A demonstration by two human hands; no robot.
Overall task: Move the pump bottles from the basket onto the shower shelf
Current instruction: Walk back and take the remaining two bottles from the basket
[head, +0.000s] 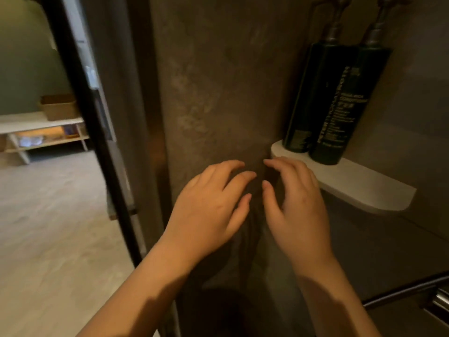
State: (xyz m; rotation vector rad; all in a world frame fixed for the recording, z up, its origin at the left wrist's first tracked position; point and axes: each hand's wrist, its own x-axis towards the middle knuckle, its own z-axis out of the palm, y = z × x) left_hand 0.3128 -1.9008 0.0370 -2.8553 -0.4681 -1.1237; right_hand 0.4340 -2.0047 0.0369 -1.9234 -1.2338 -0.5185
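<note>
standing on shelf [364, 188]: pump bottles [340, 105] | up-right of right grip [298, 210] | left grip [209, 210], right grip: released, empty

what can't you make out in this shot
Head view only.
Left pump bottle and right pump bottle: pump heads cut off by the top edge.
Right pump bottle's label: too blurred to read.
Basket: contents hidden by its wall, far off and blurred.

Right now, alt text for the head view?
Two dark pump bottles stand side by side on the white shower shelf. The left hand and right hand hover empty beside it, fingers loosely curled, before the grey wall. A basket sits on a bench at far left.
</note>
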